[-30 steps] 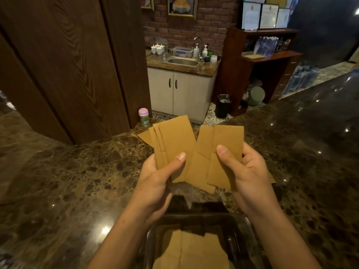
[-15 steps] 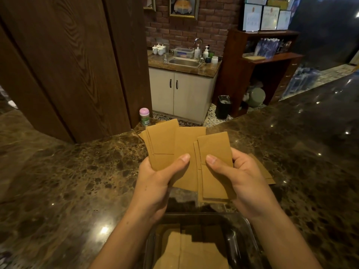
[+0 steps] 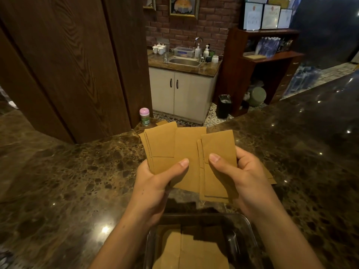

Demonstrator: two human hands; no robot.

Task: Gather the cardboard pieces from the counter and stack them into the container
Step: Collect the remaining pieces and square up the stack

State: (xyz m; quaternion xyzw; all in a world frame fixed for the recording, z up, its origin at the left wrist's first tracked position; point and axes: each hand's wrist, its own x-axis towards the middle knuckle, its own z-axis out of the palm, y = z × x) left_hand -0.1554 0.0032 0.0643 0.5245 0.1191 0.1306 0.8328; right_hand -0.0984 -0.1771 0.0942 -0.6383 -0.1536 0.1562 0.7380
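Both hands hold a fan of tan cardboard pieces (image 3: 186,152) above the marble counter (image 3: 68,181). My left hand (image 3: 155,183) pinches the left group, thumb across the front. My right hand (image 3: 242,177) grips the right group, thumb pressed on the top piece. A clear glass container (image 3: 250,230) sits at the near edge below my hands, with several cardboard pieces (image 3: 194,253) lying flat inside. More cardboard pieces (image 3: 269,174) lie on the counter behind my right hand, and one corner (image 3: 162,122) shows beyond the fan.
A small pink-capped jar (image 3: 144,116) stands at the counter's far edge by a dark wooden pillar (image 3: 68,65). Beyond the counter are a sink cabinet (image 3: 182,92), a black bin (image 3: 224,105) and a wooden shelf unit (image 3: 272,61).
The two handfuls have come together and lowered, the right group sliding in over the left group. The spread fan has narrowed into an overlapping bunch.
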